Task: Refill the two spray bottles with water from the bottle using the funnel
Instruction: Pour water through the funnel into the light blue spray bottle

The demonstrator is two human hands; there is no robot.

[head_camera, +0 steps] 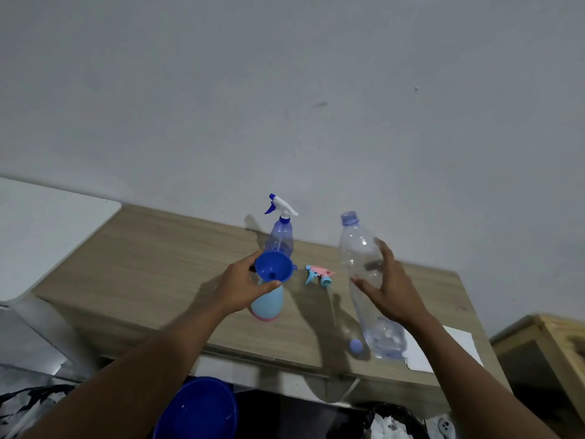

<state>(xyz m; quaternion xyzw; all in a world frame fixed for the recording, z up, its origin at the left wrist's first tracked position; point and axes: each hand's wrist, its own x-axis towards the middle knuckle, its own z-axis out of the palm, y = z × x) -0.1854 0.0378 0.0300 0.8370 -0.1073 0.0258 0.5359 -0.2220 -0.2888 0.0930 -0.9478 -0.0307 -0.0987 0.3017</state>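
A blue funnel is seated in the neck of a pale blue spray bottle on the wooden table, and both are steadied by the left hand, closed around the neck. The right hand is held open, fingers spread, just beside the uncapped clear water bottle; contact cannot be told. A second spray bottle is stood behind, sprayer on. A detached sprayer head and a cap are laid on the table
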